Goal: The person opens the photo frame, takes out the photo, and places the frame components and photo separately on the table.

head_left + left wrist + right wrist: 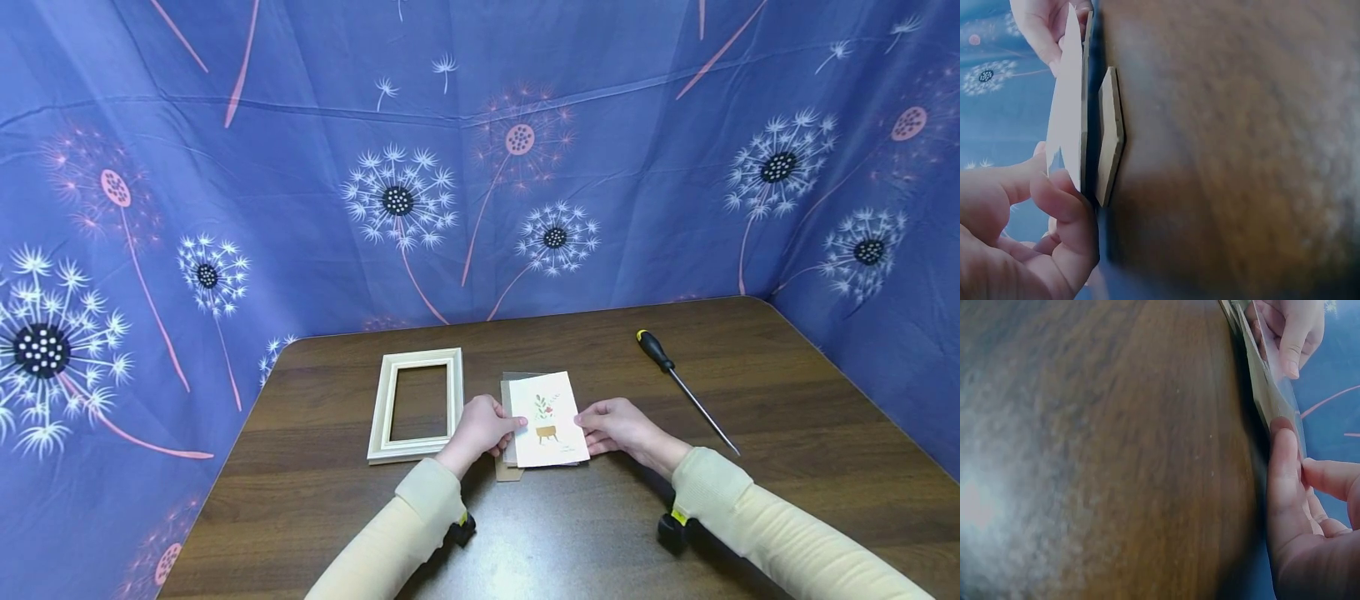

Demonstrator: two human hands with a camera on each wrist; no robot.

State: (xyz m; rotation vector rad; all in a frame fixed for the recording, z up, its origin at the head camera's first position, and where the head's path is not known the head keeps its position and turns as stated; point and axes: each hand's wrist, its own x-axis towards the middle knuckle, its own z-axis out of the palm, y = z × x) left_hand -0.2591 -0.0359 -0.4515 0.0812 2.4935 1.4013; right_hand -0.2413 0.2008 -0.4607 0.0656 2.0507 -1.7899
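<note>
Both hands hold a white card printed with a potted plant, lifted at a slant just above the table. My left hand pinches its left edge, thumb on the printed face. At the right edge, my right hand pinches it between thumb and fingers. A clear sheet shows behind the card at its left and top. Beneath lies a brown backing board, whose stand flap juts out toward the front; the left wrist view shows this flap apart from the board edge. Most of the board is hidden.
An off-white picture frame with an open middle lies left of the hands. A screwdriver with a black and yellow handle lies to the right, tip toward the front. A blue dandelion-print cloth hangs behind the brown wooden table.
</note>
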